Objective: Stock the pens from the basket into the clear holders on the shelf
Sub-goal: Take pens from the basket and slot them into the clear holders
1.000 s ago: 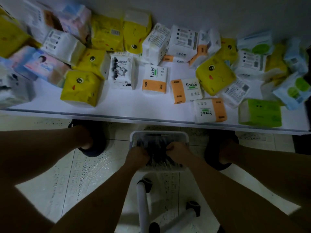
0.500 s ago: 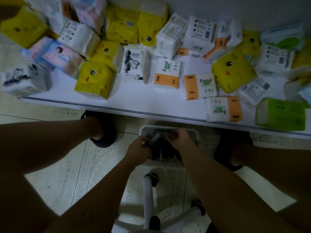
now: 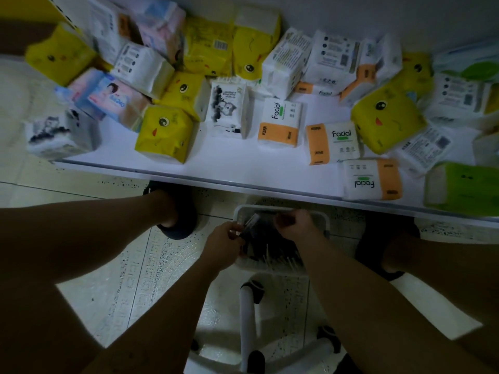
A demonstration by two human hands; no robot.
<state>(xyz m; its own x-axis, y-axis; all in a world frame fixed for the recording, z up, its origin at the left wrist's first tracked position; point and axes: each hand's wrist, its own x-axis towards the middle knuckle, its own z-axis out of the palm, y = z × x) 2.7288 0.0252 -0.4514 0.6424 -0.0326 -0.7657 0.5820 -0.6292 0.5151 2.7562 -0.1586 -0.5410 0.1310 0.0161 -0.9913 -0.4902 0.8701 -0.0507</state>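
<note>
A white basket (image 3: 322,221) sits on the floor below the shelf edge, filled with dark pens (image 3: 266,245). My left hand (image 3: 222,245) is at the basket's left side and pinches a few dark pens (image 3: 249,225) lifted at an angle. Over the basket's far middle, my right hand (image 3: 295,224) has its fingers curled; what it holds is too dark to make out. No clear holders are in view.
A white shelf (image 3: 243,168) above the basket carries several tissue packs in yellow, white, orange, pink and green. A white wheeled stool base (image 3: 247,319) stands just before the basket. My two feet in dark slippers flank the basket on the tiled floor.
Both hands have risen from deep in the basket. The left hand now holds a small bunch of pens lifted out. The view has shifted slightly left.
</note>
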